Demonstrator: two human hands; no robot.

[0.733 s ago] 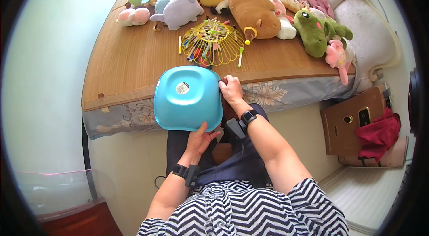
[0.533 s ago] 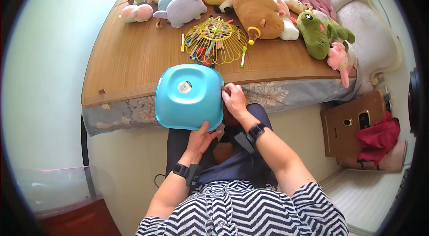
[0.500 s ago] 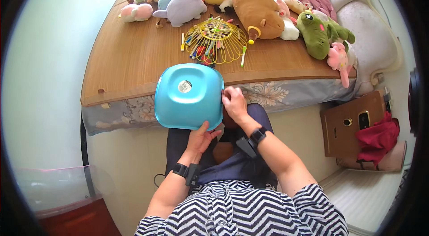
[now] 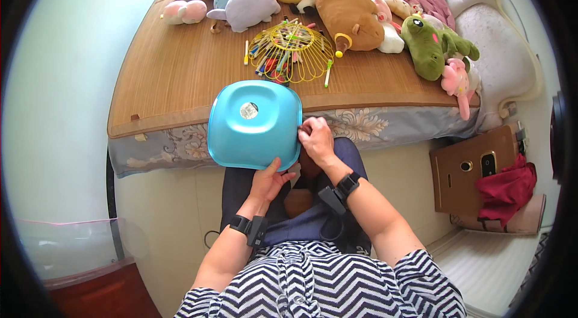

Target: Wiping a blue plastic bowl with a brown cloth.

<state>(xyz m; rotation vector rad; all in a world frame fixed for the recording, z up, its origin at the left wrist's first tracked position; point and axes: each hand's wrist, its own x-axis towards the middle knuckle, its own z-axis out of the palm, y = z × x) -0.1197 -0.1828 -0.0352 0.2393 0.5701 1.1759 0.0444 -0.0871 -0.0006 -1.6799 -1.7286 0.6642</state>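
A light blue plastic basin is tipped with its underside toward me, between my lap and the bed's near edge. On its base is a small round sticker. My left hand grips the near rim, thumb on the outside, other fingers partly hidden underneath. At the right rim, the fingers of my right hand are pinched against the edge; their tips are hard to make out. Beyond the basin, a yellow wire basket rests upside down on the bed over several pens and markers.
Stuffed toys, among them a brown capybara-like one and a green one, crowd the far side of the bed. A brown box with a red cloth stands at right. A clear-topped red container is at lower left.
The basin has risen slightly and tilted a little away from me, and my left hand has moved up with it. My right hand stays at the right rim.
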